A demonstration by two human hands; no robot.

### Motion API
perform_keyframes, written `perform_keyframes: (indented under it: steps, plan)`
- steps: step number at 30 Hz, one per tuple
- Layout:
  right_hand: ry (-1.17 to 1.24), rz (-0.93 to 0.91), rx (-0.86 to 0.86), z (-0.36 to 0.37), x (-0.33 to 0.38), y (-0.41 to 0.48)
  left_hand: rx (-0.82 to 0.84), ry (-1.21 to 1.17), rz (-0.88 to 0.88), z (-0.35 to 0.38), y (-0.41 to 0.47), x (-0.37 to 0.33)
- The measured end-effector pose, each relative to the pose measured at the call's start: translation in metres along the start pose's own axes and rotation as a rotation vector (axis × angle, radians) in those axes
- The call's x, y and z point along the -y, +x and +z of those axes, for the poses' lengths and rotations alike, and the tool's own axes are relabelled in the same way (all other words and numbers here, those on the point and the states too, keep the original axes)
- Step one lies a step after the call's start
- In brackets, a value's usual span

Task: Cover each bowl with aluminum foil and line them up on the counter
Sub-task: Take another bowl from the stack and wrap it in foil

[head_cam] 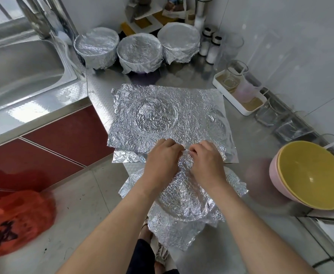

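Left hand (160, 156) and right hand (204, 158) both pinch a crumpled foil sheet (184, 198) at the worktop (251, 133) edge — black characters on the orange bag (18, 220) unreadable.

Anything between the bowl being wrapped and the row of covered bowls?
Yes: flat foil sheets lie on the counter between the foil-draped bowl and the three covered bowls. Lifting over them should clear.

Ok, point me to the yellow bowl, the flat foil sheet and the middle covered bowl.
yellow bowl (310, 175): head view, inner wall.
flat foil sheet (197, 107): head view, right half.
middle covered bowl (139, 48): head view, foil top.
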State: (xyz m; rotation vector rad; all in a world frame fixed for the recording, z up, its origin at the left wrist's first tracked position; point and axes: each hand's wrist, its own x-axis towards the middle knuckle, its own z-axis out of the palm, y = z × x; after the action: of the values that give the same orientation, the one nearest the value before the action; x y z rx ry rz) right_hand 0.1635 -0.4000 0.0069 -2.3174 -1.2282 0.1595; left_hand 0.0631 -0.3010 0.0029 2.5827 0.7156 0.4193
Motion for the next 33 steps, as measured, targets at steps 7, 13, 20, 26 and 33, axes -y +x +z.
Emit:
perform_keyframes:
  steps: [7, 13, 20, 26, 33]
  plan:
    - [0.047, -0.071, 0.016, -0.008, -0.004, -0.008, -0.041, -0.035, -0.008, -0.005, -0.007, -0.005]
    - [0.016, -0.16, 0.049, -0.006, -0.002, 0.0, -0.069, -0.09, -0.158, -0.008, -0.013, -0.002]
    - [-0.018, -0.092, 0.119, -0.004, 0.001, 0.003, -0.045, -0.116, -0.101, -0.008, -0.012, 0.0]
    - [0.038, 0.135, 0.045, -0.018, 0.002, -0.006, -0.099, -0.069, -0.079, -0.017, -0.016, -0.005]
    - [0.092, 0.249, 0.038, -0.021, 0.001, -0.029, -0.106, -0.017, -0.126, -0.017, -0.032, -0.001]
